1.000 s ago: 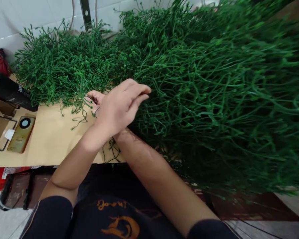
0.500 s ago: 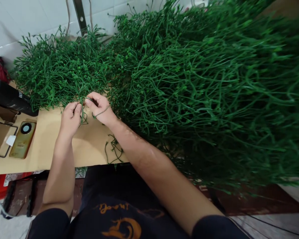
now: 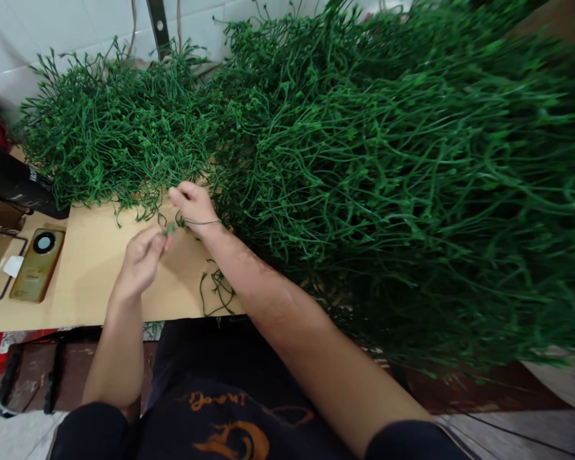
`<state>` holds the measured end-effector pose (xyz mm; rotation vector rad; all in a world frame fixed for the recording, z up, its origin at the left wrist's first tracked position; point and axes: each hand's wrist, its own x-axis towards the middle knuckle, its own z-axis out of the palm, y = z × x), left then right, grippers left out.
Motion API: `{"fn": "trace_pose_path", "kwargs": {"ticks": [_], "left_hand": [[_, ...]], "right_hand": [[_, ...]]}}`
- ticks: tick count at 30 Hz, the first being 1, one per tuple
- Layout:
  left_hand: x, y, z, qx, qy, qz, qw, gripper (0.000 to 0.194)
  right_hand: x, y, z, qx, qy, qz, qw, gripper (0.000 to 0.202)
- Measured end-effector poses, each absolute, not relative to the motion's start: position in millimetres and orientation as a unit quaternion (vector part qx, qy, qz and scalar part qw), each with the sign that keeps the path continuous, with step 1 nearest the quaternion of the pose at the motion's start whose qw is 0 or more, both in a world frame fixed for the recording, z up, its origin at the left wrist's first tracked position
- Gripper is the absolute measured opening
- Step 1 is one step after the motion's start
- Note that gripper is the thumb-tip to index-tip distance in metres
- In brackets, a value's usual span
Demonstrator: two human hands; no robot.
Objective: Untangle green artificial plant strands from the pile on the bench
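My left hand [image 3: 142,255] is pinched on a small green plastic stem [image 3: 170,228], blurred at its tip, above the cardboard [image 3: 96,262]. Just to the right and farther back, my right hand [image 3: 194,207] has its fingers curled together; a thin green stem [image 3: 202,222] trails from it across the wrist. Whatever sits between the right fingertips is too small to make out. Behind both hands lies a pile of green artificial stems [image 3: 124,128] with small forked tips. A few loose stems [image 3: 218,291] lie beside my right forearm near the front edge.
A much larger heap of green stems [image 3: 388,172] fills the right side. At the left are a black bottle [image 3: 22,179] lying tilted, a gold phone [image 3: 37,265] and a dark-framed box [image 3: 0,262]. A metal post [image 3: 159,29] stands at the tiled wall.
My left hand has drawn down and toward me, away from my right hand, with the stem in its fingers. My right hand has barely moved.
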<state>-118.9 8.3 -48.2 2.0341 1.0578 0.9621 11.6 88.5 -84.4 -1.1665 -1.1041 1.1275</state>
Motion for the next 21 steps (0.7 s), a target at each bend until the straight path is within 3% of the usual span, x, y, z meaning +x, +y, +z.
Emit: {"fn": "trace_pose_path", "kwargs": {"ticks": [4,10,15,21], "left_hand": [[-113,-17,-29,0.856,0.235,0.321,0.329,0.037],[-95,-6,-13,0.797,0.371,0.361,0.31,0.029],[-21,1,-11,0.886,0.275,0.302,0.218,0.025],[6,12,-14,0.929,0.236,0.248,0.141,0.042]], "right_hand": [[18,100,-94,-0.55,-0.404,0.441,0.583,0.04],[8,86,-85,-0.459,-0.475,0.453,0.599,0.035],[7,75,-75,-0.476,-0.481,0.452,0.581,0.035],[10,79,-84,-0.425,-0.511,0.474,0.578,0.029]]}}
